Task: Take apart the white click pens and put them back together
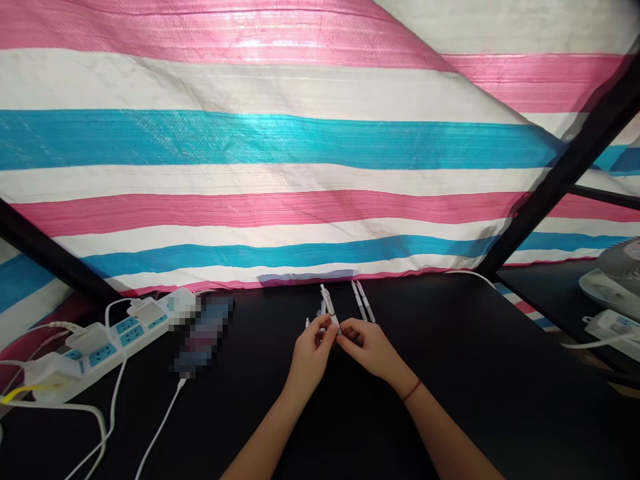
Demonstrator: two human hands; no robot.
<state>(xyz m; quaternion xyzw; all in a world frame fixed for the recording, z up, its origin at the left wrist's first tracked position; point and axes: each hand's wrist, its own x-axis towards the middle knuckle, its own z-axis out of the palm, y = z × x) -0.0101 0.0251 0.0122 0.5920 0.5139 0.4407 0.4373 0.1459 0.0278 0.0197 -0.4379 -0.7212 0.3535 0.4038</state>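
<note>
A white pen (328, 301) with a clip points up and away from me, tilted slightly left. My left hand (311, 350) pinches its barrel between thumb and fingers. At the pen's lower end, the fingertips of my right hand (371, 348) are closed, and that end is mostly hidden by them. Two more white-and-grey pens (366, 303) lie side by side on the black tabletop, just beyond my right hand. Behind my left hand, parts of other pen-like pieces (308, 323) show, mostly covered by the fingers.
On the left stands a white power strip (131, 337) with plugs and loose cables. Beside it lies a blurred-out phone (204, 337) on a white charging cable (159, 430). Striped plastic sheeting (300, 147) hangs behind the table. Beyond the black frame post at right are a fan (613, 287) and another socket (617, 330).
</note>
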